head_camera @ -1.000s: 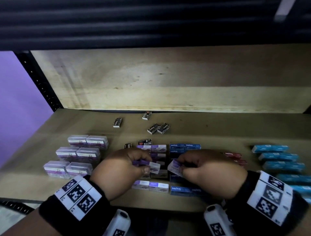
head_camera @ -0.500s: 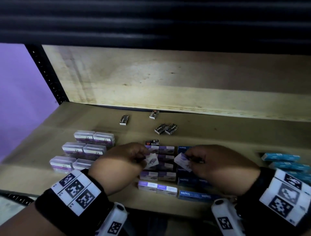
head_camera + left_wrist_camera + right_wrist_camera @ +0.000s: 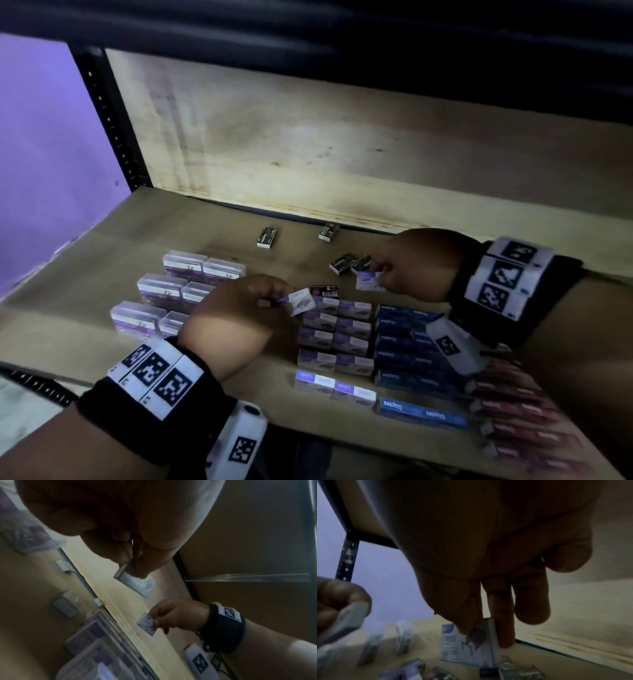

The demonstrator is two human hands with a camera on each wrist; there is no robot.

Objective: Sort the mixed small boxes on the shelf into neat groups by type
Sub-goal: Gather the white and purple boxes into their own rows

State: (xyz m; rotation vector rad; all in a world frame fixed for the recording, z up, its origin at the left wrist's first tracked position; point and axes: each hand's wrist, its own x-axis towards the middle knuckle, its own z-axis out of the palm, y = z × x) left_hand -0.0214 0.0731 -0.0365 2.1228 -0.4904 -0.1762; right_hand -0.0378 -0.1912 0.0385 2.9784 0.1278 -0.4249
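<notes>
My left hand (image 3: 274, 299) pinches a small purple-and-white staple box (image 3: 301, 302) just above the far end of the purple box rows (image 3: 335, 337); the same box (image 3: 135, 582) hangs from my fingertips in the left wrist view. My right hand (image 3: 383, 279) pinches a second purple-and-white box (image 3: 367, 281) farther back, close to two black boxes (image 3: 351, 264). In the right wrist view that box (image 3: 467, 647) sits between thumb and fingers. Dark blue boxes (image 3: 407, 346) lie in rows right of the purple ones.
Clear plastic cases (image 3: 171, 294) stand grouped at the left. Two more black boxes (image 3: 267, 237) (image 3: 329, 232) lie near the back panel, another (image 3: 324, 291) by the purple rows. Red boxes (image 3: 513, 411) lie at front right. The shelf (image 3: 222, 233) has bare wood at the back.
My right hand has carried its purple box away from the rows toward the back, near the black boxes. My left hand still holds its box above the purple rows. The head view swung right.
</notes>
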